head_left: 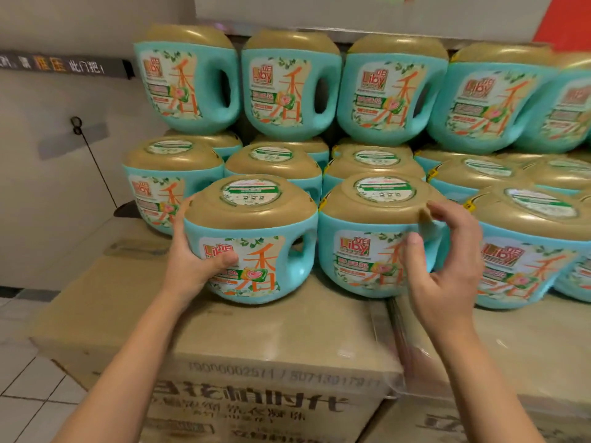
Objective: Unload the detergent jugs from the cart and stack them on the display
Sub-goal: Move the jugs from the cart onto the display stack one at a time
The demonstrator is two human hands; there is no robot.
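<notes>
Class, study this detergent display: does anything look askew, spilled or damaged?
Nothing stands out. The jugs stand upright in rows on the cartons, gold caps on, with no spill visible. The left hand grips the front-left jug, which is also upright.

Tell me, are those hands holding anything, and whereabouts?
The left hand grips the front-left detergent jug by its left side, thumb across its front. The right hand curls beside the neighbouring jug; whether it grips cannot be told.

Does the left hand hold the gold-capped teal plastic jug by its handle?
No, the left hand grips the jug on the side opposite its handle.
</notes>
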